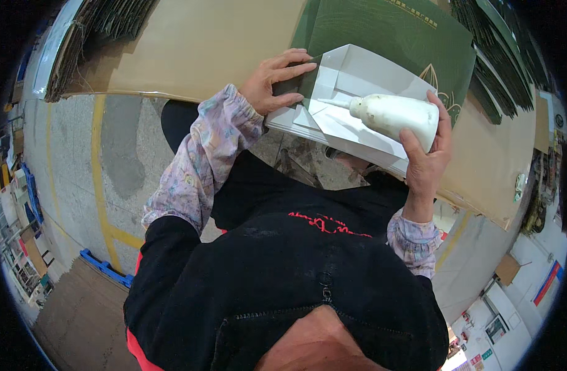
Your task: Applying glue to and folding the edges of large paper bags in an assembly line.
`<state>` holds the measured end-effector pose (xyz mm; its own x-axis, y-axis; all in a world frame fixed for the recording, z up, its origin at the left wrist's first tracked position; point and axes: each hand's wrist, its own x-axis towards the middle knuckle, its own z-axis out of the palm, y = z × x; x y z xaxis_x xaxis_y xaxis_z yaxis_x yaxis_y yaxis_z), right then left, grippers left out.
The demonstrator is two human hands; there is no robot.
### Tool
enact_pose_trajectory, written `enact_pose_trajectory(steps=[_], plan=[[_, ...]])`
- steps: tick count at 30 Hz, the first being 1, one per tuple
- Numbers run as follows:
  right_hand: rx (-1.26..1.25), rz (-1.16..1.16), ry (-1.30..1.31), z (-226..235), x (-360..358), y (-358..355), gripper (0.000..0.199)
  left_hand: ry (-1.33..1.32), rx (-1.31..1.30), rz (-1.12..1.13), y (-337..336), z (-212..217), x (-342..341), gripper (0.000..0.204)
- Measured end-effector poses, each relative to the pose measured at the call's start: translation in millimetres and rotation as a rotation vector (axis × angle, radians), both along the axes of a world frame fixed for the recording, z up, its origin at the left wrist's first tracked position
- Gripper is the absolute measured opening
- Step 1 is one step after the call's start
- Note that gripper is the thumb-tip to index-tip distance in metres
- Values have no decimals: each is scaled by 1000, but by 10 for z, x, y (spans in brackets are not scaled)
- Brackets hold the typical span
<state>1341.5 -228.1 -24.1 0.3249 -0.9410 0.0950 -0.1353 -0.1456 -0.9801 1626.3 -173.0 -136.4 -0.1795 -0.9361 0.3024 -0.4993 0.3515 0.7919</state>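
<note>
In the head view we look down past a black zipped jacket with red stitching and floral oversleeves onto a desk (190, 55) covered with brown cardboard. Our left hand (277, 80) lies flat, its fingers spread apart, pressing on the near left corner of a flattened box blank (357, 93), whose white inner side faces up with its folded flaps showing. Our right hand (429, 154) is closed around a white squeeze bottle (398, 114), gripping it at the thick end. The bottle lies nearly level, tilted so that its thin pointed nozzle (333, 103) aims left and sits on or just above the white surface near the middle of the blank; we cannot tell whether the tip touches. The two hands are well apart, with the blank between them. The blank rests on top of a dark green printed sheet (407, 37) with a pale leaf pattern, and its near edge overhangs the desk edge toward us. Stacks of dark flattened cartons (487, 55) stand at the far right, and more (91, 43) at the far left. Below the desk we see a grey floor with yellow lines (101, 173) and a blue pallet (107, 269).
</note>
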Motion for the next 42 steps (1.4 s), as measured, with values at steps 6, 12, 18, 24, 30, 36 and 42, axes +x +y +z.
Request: enact_pose_trajectory(steps=[6, 12, 18, 24, 30, 36, 42], plan=[[-7, 74, 44, -40, 48, -25, 67, 24, -12, -7, -12, -56, 3, 61], [-43, 84, 95, -2, 113, -31, 69, 38, -30, -29, -22, -54, 64, 61], [-104, 120, 134, 0, 94, -62, 69, 50, -26, -23, -18, -57, 4, 61], [-113, 127, 133, 42, 125, -64, 69, 28, -7, 1, 0, -74, 12, 60], [-119, 139, 160, 66, 158, -68, 69, 78, -25, -14, -5, -70, 19, 61], [-159, 160, 182, 65, 176, -92, 68, -3, -49, 7, -8, -57, 31, 62], [-138, 162, 173, 92, 205, -82, 69, -3, -38, 8, -3, -79, 46, 62]])
